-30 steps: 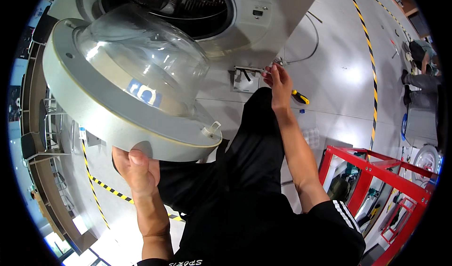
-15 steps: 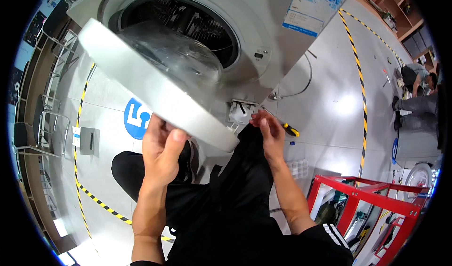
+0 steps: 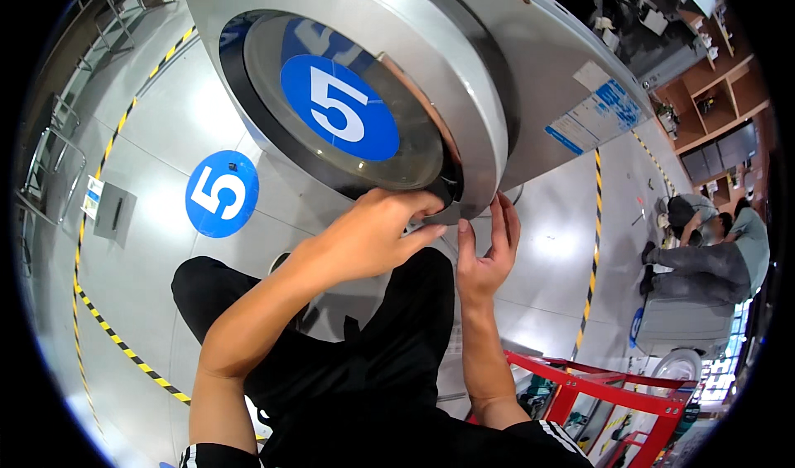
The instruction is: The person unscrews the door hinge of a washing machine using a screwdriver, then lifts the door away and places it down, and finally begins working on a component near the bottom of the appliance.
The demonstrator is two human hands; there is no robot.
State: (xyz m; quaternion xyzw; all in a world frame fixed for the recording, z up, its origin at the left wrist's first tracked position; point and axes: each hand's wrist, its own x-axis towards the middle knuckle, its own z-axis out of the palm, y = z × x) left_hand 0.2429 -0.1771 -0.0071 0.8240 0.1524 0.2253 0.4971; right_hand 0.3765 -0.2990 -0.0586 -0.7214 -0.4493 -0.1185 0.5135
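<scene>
The washing machine door [image 3: 458, 70], a silver ring around dark glass, lies over the front of the grey washing machine [image 3: 546, 70]. Whether it is latched I cannot tell. My left hand [image 3: 377, 232] has its fingers curled around the door's dark lower inner rim, near the bottom right of the ring. Just to the right, my right hand [image 3: 487, 257] has its fingers stretched upward, the tips at the outer edge of the ring. Nothing is visible in its palm. The glass mirrors a round blue floor sticker [image 3: 199, 207].
A red metal frame cart [image 3: 596, 381] stands close at my right. Yellow-black tape [image 3: 590, 290] runs along the floor on both sides. A small grey box [image 3: 113, 211] is on the left. People [image 3: 704, 253] crouch at far right near another machine.
The door has swung from open to lie over the drum opening. My left hand has shifted right to its lower rim, and my right hand has risen to the ring. The view has turned.
</scene>
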